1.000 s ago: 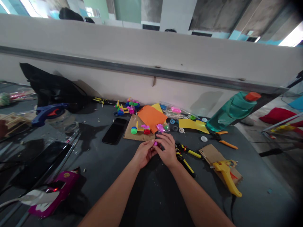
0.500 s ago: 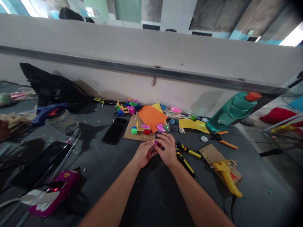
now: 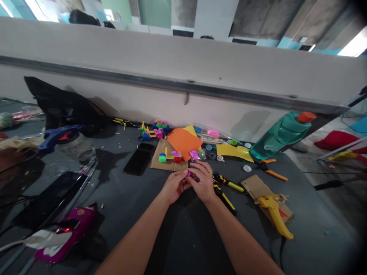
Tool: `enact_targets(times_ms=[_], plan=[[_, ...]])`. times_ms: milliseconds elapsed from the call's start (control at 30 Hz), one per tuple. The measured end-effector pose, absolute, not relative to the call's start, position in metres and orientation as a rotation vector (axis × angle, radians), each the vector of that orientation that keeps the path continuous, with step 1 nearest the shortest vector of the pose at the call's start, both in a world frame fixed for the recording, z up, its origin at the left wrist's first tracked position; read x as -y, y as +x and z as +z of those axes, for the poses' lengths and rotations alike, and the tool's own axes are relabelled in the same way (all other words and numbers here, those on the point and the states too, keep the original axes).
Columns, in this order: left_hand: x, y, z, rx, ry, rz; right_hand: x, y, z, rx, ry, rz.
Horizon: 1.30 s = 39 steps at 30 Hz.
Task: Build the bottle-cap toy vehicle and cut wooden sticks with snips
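Between my fingertips is a small purple piece [image 3: 189, 173], mostly covered, so its kind does not show. My left hand [image 3: 175, 186] pinches it from the left, and my right hand [image 3: 203, 181] closes on it from the right. Just beyond them lies brown cardboard [image 3: 155, 162] bearing a small toy vehicle [image 3: 171, 156] of green, blue, yellow, pink and red parts. A clear packet with pink pieces [image 3: 195, 154] sits right behind my right hand. Yellow-and-black pliers [image 3: 225, 199] lie to the right of that hand.
A black phone [image 3: 139, 159] lies left of the cardboard. Orange sheet [image 3: 185, 140] and colourful toys [image 3: 149, 132] are behind. On the right are a teal bottle [image 3: 279, 137], orange-handled pliers [image 3: 276, 175] and a yellow glue gun [image 3: 274, 215]. A magenta power strip [image 3: 76, 233] occupies the near left.
My hands keep nearly the same pose around the purple piece. At the far left edge, another person's hand has moved and looks blurred.
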<state>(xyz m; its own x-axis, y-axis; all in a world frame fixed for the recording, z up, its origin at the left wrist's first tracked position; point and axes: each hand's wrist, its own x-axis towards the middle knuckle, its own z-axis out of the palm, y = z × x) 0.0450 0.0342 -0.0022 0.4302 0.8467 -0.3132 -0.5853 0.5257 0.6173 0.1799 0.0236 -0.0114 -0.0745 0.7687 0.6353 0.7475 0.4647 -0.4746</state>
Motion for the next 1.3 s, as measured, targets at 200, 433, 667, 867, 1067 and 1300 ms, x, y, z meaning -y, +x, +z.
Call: enact_targets(times_ms=[200, 433, 667, 867, 1067, 1300], plan=[[-0.0333, 0.0456, 0.0005, -0.674, 0.448, 0.934, -0.0215, 0.1787, -0.0070, 1.873, -1.254, 0.057], [-0.0340, 0.0468, -0.0010, -0.662, 0.447, 0.941, -0.0235, 0.1802, -0.0094, 1.825, -1.263, 0.074], [-0.0343, 0.0470, -0.0003, -0.685, 0.439, 0.948, -0.0226, 0.1796, -0.0077, 1.840, -1.247, 0.073], [-0.0338, 0.0468, -0.0007, -0.669, 0.444, 0.937, -0.0228, 0.1798, -0.0082, 1.825, -1.259, 0.081], [-0.0340, 0.0463, -0.0015, -0.662, 0.444, 0.946, -0.0228, 0.1797, -0.0083, 1.837, -1.253, 0.073], [-0.0354, 0.0455, -0.0039, -0.647, 0.435, 0.947, -0.0228, 0.1787, -0.0087, 1.839, -1.250, 0.078]])
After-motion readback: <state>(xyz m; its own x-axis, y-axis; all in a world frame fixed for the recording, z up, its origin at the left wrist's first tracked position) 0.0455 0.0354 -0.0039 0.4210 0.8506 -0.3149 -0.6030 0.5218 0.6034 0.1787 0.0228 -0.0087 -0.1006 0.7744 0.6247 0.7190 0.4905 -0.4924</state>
